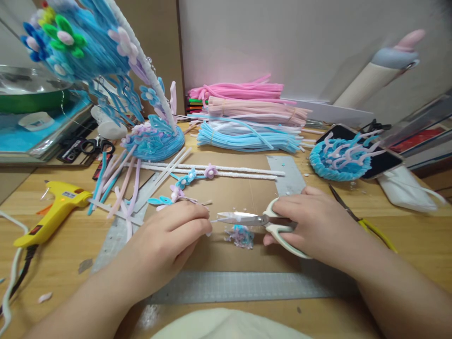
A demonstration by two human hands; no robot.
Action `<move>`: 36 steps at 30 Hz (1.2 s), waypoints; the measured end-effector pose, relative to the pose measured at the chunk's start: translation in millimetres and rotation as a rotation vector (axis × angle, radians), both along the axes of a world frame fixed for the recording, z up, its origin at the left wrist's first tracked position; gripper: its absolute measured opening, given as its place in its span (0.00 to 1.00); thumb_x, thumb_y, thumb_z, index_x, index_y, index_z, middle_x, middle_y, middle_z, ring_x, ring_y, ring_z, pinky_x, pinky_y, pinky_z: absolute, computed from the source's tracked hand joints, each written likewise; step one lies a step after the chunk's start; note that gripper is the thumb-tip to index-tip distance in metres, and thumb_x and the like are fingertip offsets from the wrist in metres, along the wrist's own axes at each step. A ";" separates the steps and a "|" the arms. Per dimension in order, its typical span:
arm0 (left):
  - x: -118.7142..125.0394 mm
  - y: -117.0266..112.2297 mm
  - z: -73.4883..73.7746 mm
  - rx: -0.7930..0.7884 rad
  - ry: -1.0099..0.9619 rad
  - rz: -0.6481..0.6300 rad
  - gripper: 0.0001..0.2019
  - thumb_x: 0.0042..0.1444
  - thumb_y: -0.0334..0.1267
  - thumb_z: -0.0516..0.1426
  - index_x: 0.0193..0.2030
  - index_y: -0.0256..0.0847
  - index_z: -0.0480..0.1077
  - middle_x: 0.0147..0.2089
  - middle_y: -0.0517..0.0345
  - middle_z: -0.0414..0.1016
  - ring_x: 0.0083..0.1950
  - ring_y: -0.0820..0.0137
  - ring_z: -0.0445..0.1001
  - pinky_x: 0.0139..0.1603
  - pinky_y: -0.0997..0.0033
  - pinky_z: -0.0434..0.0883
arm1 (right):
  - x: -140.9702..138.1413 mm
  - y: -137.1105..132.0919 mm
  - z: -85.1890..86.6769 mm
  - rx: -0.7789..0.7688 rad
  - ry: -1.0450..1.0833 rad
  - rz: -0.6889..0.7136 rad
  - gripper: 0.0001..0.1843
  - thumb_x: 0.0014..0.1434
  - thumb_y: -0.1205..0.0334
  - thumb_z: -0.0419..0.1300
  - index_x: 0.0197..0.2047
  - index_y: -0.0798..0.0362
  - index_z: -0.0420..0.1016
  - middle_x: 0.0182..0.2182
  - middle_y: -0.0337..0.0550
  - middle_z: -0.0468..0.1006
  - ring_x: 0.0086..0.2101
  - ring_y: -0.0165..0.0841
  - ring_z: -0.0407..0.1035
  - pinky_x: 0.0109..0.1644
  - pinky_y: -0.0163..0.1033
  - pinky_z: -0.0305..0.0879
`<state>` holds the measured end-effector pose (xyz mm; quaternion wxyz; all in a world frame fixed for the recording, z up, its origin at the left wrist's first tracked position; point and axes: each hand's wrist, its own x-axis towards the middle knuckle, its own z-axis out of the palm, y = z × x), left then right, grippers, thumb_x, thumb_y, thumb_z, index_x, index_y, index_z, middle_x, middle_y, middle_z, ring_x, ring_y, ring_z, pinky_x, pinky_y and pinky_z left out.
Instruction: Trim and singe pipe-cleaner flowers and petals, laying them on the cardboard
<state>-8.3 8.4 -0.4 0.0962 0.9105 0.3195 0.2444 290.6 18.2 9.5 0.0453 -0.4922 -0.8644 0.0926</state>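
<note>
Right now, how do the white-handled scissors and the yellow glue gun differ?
Pose: the scissors are held in the right hand over the cardboard; the glue gun lies on the wooden table at the left.
Color: the scissors pair whitish handles with bare metal blades; the glue gun's body is mostly yellow.
Cord: the glue gun has a black cord at its grip; the scissors have none.
Shared: both are handheld tools.

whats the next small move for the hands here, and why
Perhaps a small snip at the thin pale piece: the left hand pinches it, the right hand holds scissors pointing at it, and fuzzy clippings lie nearby.
</note>
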 end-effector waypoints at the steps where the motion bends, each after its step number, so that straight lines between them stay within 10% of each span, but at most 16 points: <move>1: 0.1 -0.2 0.3 0.001 0.004 -0.004 0.13 0.63 0.21 0.52 0.45 0.42 0.69 0.48 0.54 0.77 0.49 0.66 0.75 0.49 0.66 0.71 | -0.4 -0.2 -0.1 -0.006 -0.007 -0.010 0.20 0.53 0.43 0.68 0.25 0.49 0.70 0.22 0.34 0.76 0.27 0.34 0.69 0.37 0.41 0.51; 12: 0.7 -0.2 -1.9 -0.023 0.015 0.023 0.12 0.63 0.22 0.52 0.44 0.43 0.70 0.47 0.53 0.78 0.49 0.65 0.76 0.48 0.66 0.72 | 10.6 0.7 -5.5 0.006 -0.181 -0.198 0.20 0.53 0.36 0.63 0.26 0.44 0.75 0.24 0.40 0.79 0.28 0.42 0.66 0.33 0.41 0.49; 21: 4.9 24.4 2.9 -0.137 -0.025 0.402 0.04 0.62 0.39 0.58 0.40 0.44 0.73 0.36 0.59 0.81 0.36 0.66 0.78 0.33 0.70 0.71 | 12.9 -0.1 -0.5 -0.065 -0.191 -0.183 0.17 0.53 0.39 0.64 0.27 0.43 0.77 0.24 0.39 0.80 0.30 0.43 0.69 0.34 0.42 0.51; 29: -9.4 33.8 25.0 -0.169 0.048 0.383 0.07 0.61 0.39 0.55 0.37 0.44 0.75 0.38 0.56 0.81 0.40 0.61 0.78 0.40 0.65 0.71 | 1.8 -0.8 6.3 -0.101 -0.063 -0.089 0.15 0.52 0.47 0.70 0.29 0.48 0.74 0.32 0.38 0.82 0.36 0.40 0.74 0.41 0.44 0.55; 36: -27.1 14.3 15.3 -0.146 0.253 0.193 0.13 0.63 0.32 0.52 0.36 0.47 0.77 0.37 0.58 0.82 0.39 0.62 0.78 0.42 0.63 0.67 | 1.0 -1.8 3.0 -0.130 -0.082 -0.082 0.16 0.53 0.47 0.69 0.29 0.48 0.73 0.32 0.38 0.81 0.36 0.41 0.73 0.41 0.45 0.54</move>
